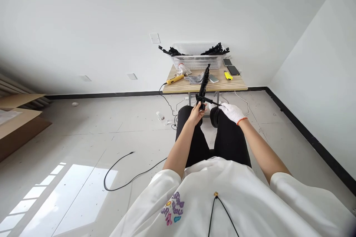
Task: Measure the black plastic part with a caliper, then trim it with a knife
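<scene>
My left hand [198, 114], bare, is closed around the lower end of a long black ridged plastic part [204, 83], which stands tilted over my knees before the table. A thin black arm [213, 102] runs crosswise from its lower end toward the right. On my right hand [232, 112] is a white knit glove with an orange cuff; its fingers are closed at the tip of that arm. Beyond the part, on the wood-grain table [178, 88], lie a grey knit glove [195, 79], a small grey pad [213, 79] and a yellow-handled tool [175, 79] with a black cord.
A white plastic basket [194, 62] at the table's back holds several black parts. Two dark flat devices [233, 70] and a yellow cutter [228, 76] are at the right. A black cable [130, 181] curls on the floor. Cardboard [22, 126] stands far left.
</scene>
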Available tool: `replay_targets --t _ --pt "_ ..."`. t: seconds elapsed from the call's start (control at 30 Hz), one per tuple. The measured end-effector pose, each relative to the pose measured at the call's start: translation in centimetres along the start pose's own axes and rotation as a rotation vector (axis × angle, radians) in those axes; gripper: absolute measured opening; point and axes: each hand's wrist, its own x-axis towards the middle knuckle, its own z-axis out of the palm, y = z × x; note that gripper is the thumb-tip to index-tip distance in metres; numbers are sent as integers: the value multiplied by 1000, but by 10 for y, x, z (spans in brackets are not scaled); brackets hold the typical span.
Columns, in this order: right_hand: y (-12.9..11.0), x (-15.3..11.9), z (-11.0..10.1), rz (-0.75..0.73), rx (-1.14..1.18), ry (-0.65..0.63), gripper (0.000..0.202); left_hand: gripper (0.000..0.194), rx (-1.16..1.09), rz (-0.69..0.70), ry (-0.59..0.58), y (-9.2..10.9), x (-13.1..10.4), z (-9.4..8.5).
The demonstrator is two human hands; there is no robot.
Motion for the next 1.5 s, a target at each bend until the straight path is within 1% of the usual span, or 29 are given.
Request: replay_targets --t 0.1,0.2,0.4,0.53,0.63,0.77,0.9,1.1,1.17,1.27,1.37,1.43,1.5 --pt "4 -7 -14 -9 27 28 48 21 -8 2 -8 2 -5 2" --pt "3 -8 -23 -32 45 69 47 21 17 30 -18 4 -4 2" --pt "-5 -5 -33 -69 18 91 45 31 131 99 -82 10 -9 1" --pt "-8 -3 -39 -70 -29 93 46 36 210 111 -125 13 -17 2" --pt "-11 -3 -41 -77 -61 85 46 39 274 117 -165 10 -23 5" --pt "-17 -8 -44 -85 -72 48 45 41 364 146 -234 2 -31 5" --pt "-26 -14 -47 -107 -89 25 46 44 389 139 -258 -5 -43 5" --pt "-44 -23 -55 -206 -79 -31 48 48 393 110 -269 -12 -59 7" --pt "-46 -28 -62 -221 -52 -54 49 50 403 110 -272 -11 -66 5" --pt "-42 -34 -74 -256 13 -105 49 50 433 114 -296 -4 -82 0" --pt "-35 -38 -85 -347 73 -162 47 48 465 103 -344 5 -102 -4" --pt "-32 -38 -90 -406 89 -197 49 47 475 87 -372 11 -113 -4" --pt "-30 -37 -95 -418 74 -221 50 47 478 78 -390 15 -119 -2"
